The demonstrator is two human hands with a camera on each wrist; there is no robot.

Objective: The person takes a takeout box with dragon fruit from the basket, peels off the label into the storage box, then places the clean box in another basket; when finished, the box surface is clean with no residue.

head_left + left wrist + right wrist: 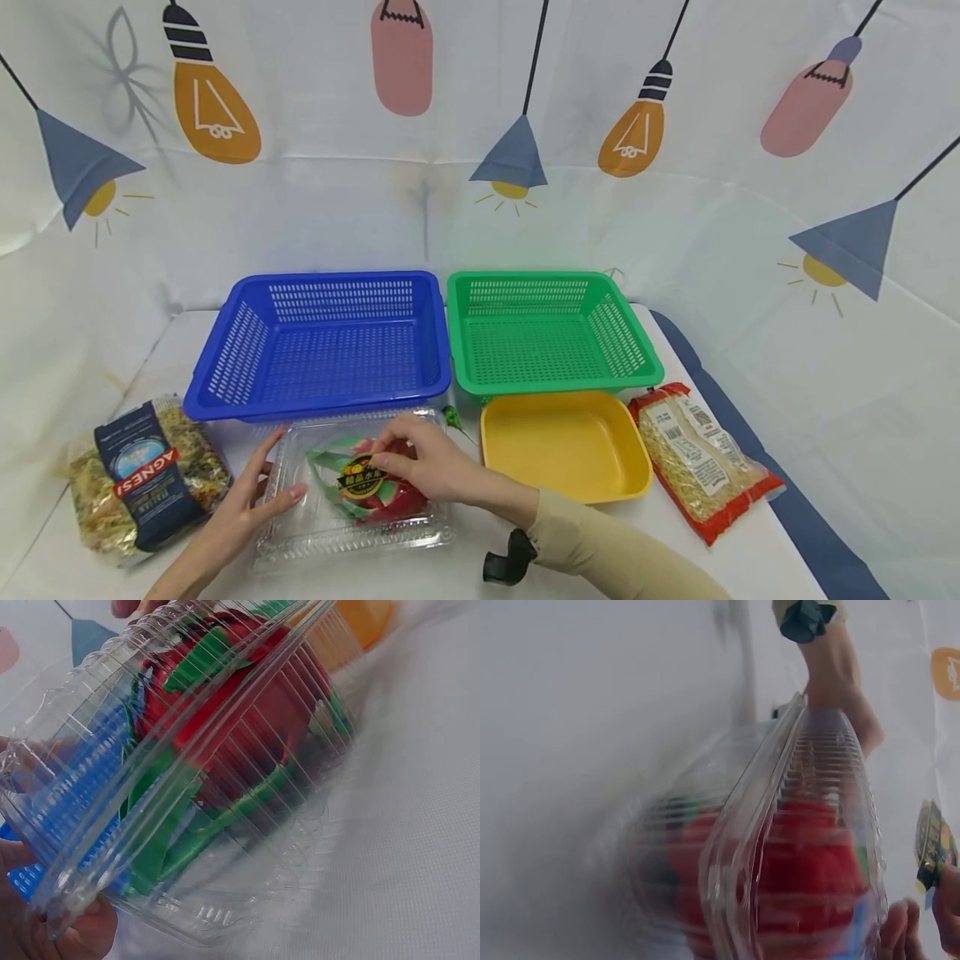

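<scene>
A clear plastic clamshell box [337, 542] lies closed in front of me, holding a red fruit with green leafy scales [240, 697], like a dragon fruit. My left hand [243, 500] grips the box's left edge between thumb and fingers; the left wrist view shows that thumb [90, 930] at the rim. Over the lid, my right hand [427, 458] pinches a round black-and-gold sticker [362, 477] with printed characters. In the right wrist view the sticker [933, 844] stands up from the lid between finger and thumb.
Behind the box stand a blue basket [438, 367] and a green basket [652, 367]. A yellow tray [562, 450] sits right of the box, near a small green pepper [452, 417]. Bagged pasta [150, 479] lies at left, a red-edged grain packet [705, 458] at right.
</scene>
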